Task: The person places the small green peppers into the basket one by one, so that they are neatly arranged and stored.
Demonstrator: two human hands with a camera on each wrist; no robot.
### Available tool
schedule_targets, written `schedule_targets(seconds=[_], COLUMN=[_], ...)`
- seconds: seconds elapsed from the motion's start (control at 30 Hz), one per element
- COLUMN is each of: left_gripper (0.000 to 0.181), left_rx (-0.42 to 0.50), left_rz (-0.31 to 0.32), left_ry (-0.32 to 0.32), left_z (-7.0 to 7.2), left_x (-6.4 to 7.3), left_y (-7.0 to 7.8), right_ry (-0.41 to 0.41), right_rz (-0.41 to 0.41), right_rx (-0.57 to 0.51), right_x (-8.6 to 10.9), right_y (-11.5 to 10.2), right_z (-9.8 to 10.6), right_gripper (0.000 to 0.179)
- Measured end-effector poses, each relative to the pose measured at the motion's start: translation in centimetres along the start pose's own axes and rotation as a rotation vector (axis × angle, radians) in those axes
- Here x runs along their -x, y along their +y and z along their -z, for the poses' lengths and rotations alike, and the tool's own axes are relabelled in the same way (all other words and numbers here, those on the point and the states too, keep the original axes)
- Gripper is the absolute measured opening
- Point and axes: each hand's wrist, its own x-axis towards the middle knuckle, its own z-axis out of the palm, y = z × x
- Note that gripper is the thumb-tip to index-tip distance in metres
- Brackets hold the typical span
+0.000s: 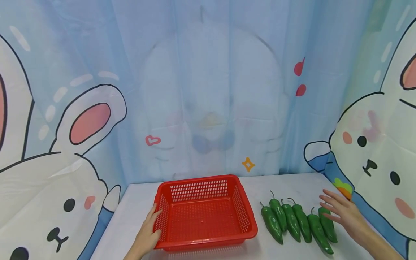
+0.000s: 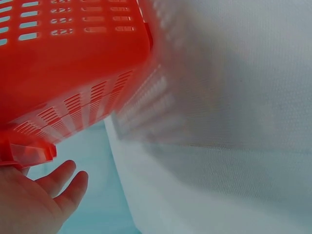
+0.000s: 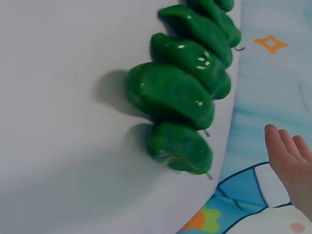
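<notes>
A red plastic basket [image 1: 201, 220] with slotted walls and a bare floor stands on the white table. At its left rim, my left hand [image 1: 145, 233] holds on with fingers and thumb. From the left wrist view, two fingers of the left hand [image 2: 41, 197] stretch out below the basket's rim [image 2: 29, 153]; the thumb is hidden there. To the basket's right, several glossy green peppers [image 1: 292, 220] lie in a row. Beside the rightmost pepper [image 3: 180, 146], my right hand [image 1: 347, 215] hovers with fingers spread and nothing held.
The white table [image 1: 143, 195] ends at the back against a pale blue curtain [image 1: 208, 90]. Curtains with printed cartoon rabbits flank it left and right [image 1: 373, 151].
</notes>
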Motion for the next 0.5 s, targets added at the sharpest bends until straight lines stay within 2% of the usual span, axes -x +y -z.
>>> schedule_targets(seconds=[0.37, 0.5], left_gripper=[0.068, 0.068], left_rx=[-0.008, 0.001], left_rz=[-0.007, -0.006], left_ry=[-0.002, -0.012], left_z=[-0.3, -0.3], left_x=[-0.2, -0.3], left_y=[-0.1, -0.1], right_ry=[0.158, 0.174], right_rz=[-0.163, -0.217], right_rx=[0.114, 0.133], right_x=[-1.3, -1.8], right_y=[2.5, 3.4], right_z=[0.7, 0.8], right_gripper=[0.083, 0.087])
